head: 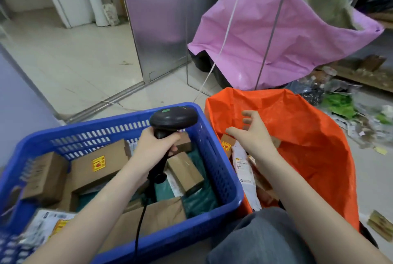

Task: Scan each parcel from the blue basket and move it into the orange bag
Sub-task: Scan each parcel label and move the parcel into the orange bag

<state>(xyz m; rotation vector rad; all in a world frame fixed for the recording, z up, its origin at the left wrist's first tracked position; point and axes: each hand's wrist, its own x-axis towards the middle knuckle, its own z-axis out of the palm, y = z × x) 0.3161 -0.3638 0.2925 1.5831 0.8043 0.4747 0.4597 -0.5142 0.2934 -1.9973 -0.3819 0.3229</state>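
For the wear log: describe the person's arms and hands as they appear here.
Both forearms are bare, with no sleeve in view. The left hand and right hand wear no gloves, rings, watch or bands that show. Grey trousers cover the lap.

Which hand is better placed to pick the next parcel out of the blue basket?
Probably the right hand: it is open and empty above the orange bag, beside the blue basket. The left hand grips the scanner.

Nothing legible anywhere. Yellow sticker point(98, 163) with red mark on a cardboard box point(100, 165). White shipping label point(241, 162) print too blurred to read.
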